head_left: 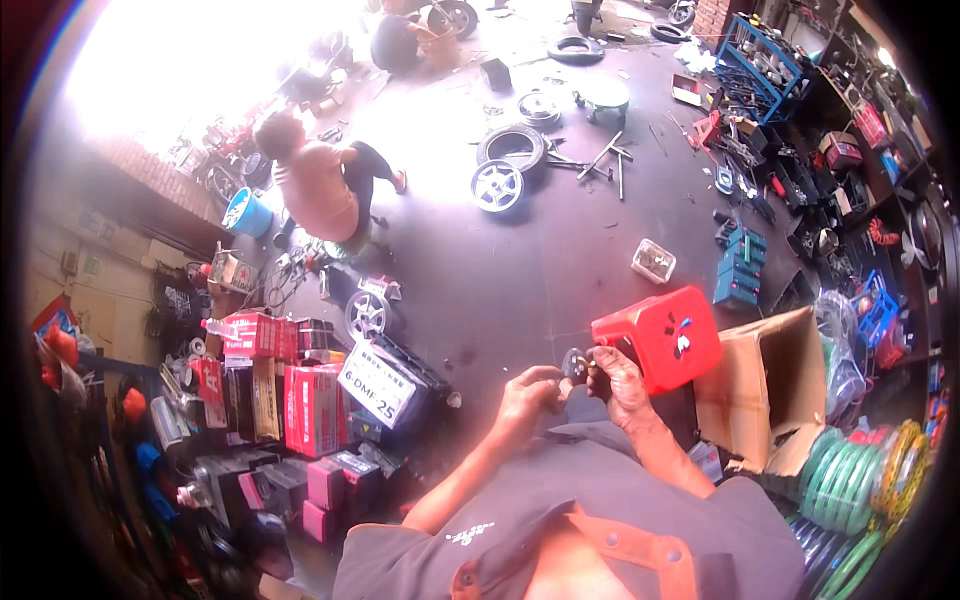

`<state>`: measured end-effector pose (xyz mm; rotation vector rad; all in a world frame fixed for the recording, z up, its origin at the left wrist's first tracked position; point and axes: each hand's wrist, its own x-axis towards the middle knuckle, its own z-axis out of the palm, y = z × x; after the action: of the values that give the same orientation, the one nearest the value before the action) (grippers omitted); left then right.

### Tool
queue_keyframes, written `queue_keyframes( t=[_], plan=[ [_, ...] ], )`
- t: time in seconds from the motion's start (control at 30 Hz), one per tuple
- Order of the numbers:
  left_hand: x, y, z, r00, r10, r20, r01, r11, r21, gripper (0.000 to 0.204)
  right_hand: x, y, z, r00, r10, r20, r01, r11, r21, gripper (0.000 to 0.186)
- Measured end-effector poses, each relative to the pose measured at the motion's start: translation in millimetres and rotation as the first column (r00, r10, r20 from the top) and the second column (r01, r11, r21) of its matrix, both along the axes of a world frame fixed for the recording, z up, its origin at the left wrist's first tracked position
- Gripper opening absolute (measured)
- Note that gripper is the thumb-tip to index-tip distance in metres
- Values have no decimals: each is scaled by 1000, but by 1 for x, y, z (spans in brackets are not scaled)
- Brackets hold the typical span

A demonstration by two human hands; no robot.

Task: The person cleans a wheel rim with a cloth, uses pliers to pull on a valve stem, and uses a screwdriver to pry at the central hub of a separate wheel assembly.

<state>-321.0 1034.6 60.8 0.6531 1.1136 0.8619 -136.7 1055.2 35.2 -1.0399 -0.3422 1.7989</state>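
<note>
A small dark part (575, 364) with a brassy spot sits between my two hands, in front of my chest; its kind is too small to make out. My right hand (622, 383) is closed on it, thumb and fingers pinching its right side. From the left, my left hand (530, 398) meets the part with bent fingers pressed together at its edge; what lies in them is hidden. Just beyond my right hand stands a red plastic stool (660, 335) with small dark, white and blue bits on its top.
An open cardboard box (755, 385) and coiled green hoses (838, 480) are at my right. Stacked boxes (315, 408) and a black case with a white plate (382, 384) stand left. Ahead lie a clear tray (653, 261), wheels (497, 186) and tyres; a person (315, 185) sits far left.
</note>
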Motion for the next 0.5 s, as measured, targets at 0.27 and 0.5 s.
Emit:
queue_keyframes(
  t=[0.27,0.5],
  plan=[
    [-12,179,-3,976,158,148,-153,987,-47,35,-40,199,16,948,237,214,-265,958,112,18],
    [-29,354,-32,993,91,81,-90,996,-20,24,-62,350,-15,969,137,207,-155,985,75,16]
  ],
)
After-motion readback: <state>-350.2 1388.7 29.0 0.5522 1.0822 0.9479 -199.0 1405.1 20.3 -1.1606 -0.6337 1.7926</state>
